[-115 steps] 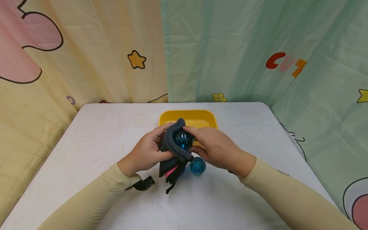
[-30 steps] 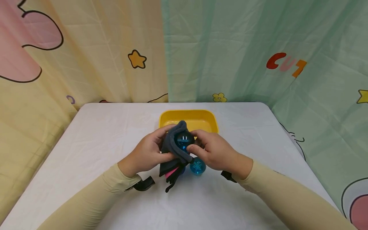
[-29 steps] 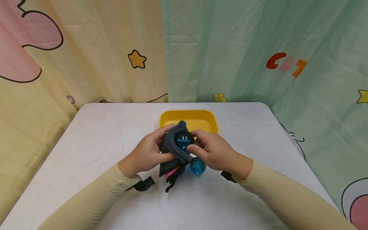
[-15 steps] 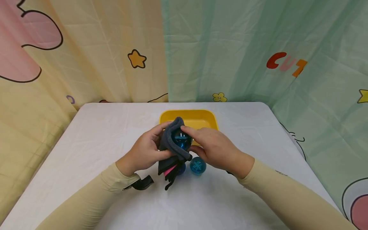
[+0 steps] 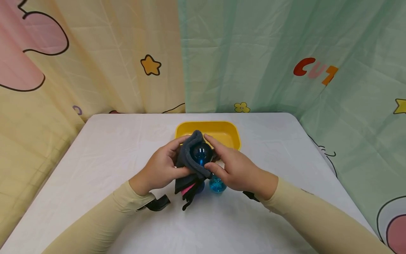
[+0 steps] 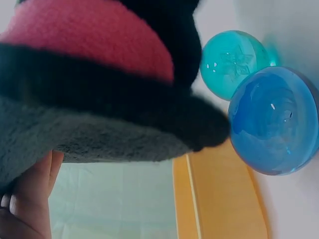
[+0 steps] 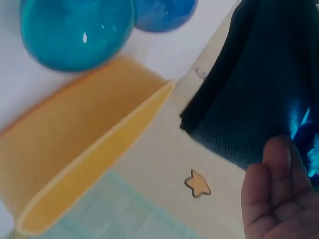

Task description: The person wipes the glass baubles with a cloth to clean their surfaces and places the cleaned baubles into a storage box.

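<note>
My left hand (image 5: 158,169) grips a dark grey fleecy cloth (image 5: 186,158), thumb on the near side. Its black edging and a pink layer (image 5: 187,189) hang below. A see-through dark blue ball (image 5: 202,152) sits in the cloth's fold. My right hand (image 5: 238,169) holds the ball from the right, thumb low on it and a finger up by the cloth's top. In the right wrist view the fingers (image 7: 278,194) lie against the ball. A turquoise ball (image 5: 217,185) and a blue ball (image 6: 274,122) stand on the table below, partly hidden in the head view.
Behind the hands stands a shallow yellow tray (image 5: 234,135), its front partly covered by them. A white cloth (image 5: 127,141) covers the table. Patterned curtains (image 5: 253,53) hang along the back and sides.
My right hand has shifted its grip on the ball several times; since half a second ago its fingers have spread wider and its thumb has come round to the front. The left hand stays nearly still.
</note>
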`<act>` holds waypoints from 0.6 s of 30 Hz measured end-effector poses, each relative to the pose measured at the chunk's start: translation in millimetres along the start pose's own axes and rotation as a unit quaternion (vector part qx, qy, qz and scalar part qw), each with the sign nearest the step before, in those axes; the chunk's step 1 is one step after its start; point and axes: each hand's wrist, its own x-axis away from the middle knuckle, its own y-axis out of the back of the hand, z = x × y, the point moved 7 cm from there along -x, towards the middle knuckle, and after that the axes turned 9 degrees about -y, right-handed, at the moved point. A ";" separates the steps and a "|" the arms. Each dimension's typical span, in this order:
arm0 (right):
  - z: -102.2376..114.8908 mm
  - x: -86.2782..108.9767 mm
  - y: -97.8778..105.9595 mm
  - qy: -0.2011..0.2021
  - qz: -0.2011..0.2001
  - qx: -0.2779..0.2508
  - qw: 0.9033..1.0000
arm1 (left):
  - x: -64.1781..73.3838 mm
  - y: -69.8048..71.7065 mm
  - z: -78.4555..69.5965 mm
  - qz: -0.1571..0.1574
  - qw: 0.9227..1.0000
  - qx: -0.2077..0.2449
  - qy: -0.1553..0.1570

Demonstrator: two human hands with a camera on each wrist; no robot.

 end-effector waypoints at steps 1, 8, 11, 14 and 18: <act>2.6 0.8 1.1 0.019 -0.005 0.029 0.999 | -0.3 0.9 -0.2 -0.003 1.000 0.004 0.000; 16.5 7.4 11.6 0.144 -0.109 0.202 0.963 | -0.4 2.0 -1.3 -0.004 1.000 0.028 0.001; 14.3 4.8 11.2 0.110 -0.086 0.165 0.976 | -1.2 0.3 -2.8 -0.001 0.999 0.031 -0.005; 5.2 1.0 6.7 0.018 -0.030 0.057 0.998 | -2.0 -1.7 -3.5 0.001 1.000 0.028 -0.007; -4.7 -0.1 1.6 -0.050 -0.004 -0.057 0.997 | -1.6 -2.8 -2.0 0.004 1.000 0.015 -0.001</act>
